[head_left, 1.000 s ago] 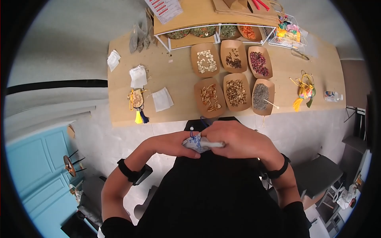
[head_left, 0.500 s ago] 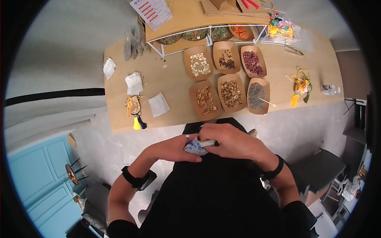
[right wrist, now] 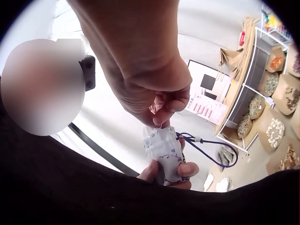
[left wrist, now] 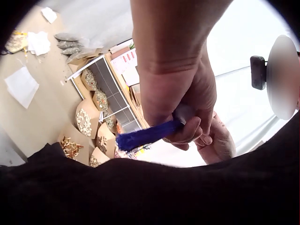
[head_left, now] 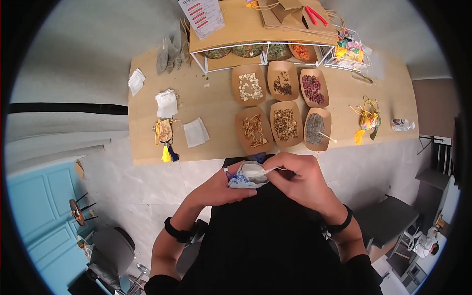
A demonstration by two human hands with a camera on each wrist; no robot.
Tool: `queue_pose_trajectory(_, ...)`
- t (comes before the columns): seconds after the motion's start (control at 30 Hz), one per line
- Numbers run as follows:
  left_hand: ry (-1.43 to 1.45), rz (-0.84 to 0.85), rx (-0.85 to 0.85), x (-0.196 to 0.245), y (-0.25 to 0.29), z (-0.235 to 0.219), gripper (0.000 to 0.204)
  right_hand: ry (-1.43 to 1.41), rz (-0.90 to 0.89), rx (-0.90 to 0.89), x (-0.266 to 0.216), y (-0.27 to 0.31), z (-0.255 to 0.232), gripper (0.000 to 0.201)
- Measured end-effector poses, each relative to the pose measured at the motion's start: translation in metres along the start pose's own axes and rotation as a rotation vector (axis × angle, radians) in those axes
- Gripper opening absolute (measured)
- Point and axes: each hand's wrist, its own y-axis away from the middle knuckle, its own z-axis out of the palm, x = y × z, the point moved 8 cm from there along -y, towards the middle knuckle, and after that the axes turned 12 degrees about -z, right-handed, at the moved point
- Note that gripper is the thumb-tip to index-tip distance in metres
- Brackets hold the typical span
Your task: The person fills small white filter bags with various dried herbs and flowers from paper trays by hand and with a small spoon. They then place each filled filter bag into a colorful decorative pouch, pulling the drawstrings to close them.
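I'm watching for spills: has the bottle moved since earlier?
No; in the head view, against the table, the bottle keeps its place near the right edge.

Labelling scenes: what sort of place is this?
Probably a sachet-making workspace: paper trays of dried plant pieces on a wooden table, a tasselled pouch there too, and a blue-and-white pouch in the left hand.

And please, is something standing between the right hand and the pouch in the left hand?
Nothing visible stands between them. The left hand holds the blue-and-white pouch with its mouth open; the right hand is close at that opening, pinching a thin end of the white piece in it.
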Motion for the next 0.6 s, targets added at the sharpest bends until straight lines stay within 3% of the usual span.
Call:
queue_pose_trajectory(0.07, 0.023, 0.037, 0.022, -0.001, 0.002, 0.001, 0.049, 0.186, -0.24, -0.057, -0.02, -0.004, 0.002, 0.017)
queue_pose_trajectory(0.17, 0.013, 0.089, 0.069, -0.002, 0.006, 0.002, 0.05, 0.257, -0.291, -0.183, -0.033, -0.005, 0.007, 0.018)
queue_pose_trajectory(0.33, 0.034, 0.085, 0.046, -0.003, 0.009, 0.005, 0.049, 0.443, -0.206, -0.44, -0.044, -0.002, 0.01, 0.028)
queue_pose_trajectory(0.43, 0.126, 0.143, -0.026, -0.01, 0.006, 0.008, 0.048, 0.452, -0.1, -0.633, -0.038, 0.001, 0.012, 0.036)
queue_pose_trajectory(0.47, 0.049, 0.241, 0.056, -0.004, 0.007, 0.005, 0.048, 0.431, -0.055, -0.732, -0.034, 0.004, 0.015, 0.039)
queue_pose_trajectory(0.5, -0.03, 0.342, 0.139, 0.002, 0.01, 0.002, 0.048, 0.434, -0.055, -0.732, -0.033, 0.004, 0.016, 0.039)
queue_pose_trajectory(0.6, 0.005, 0.289, 0.098, -0.004, 0.007, 0.002, 0.05, 0.433, -0.051, -0.724, -0.019, 0.009, 0.022, 0.043)
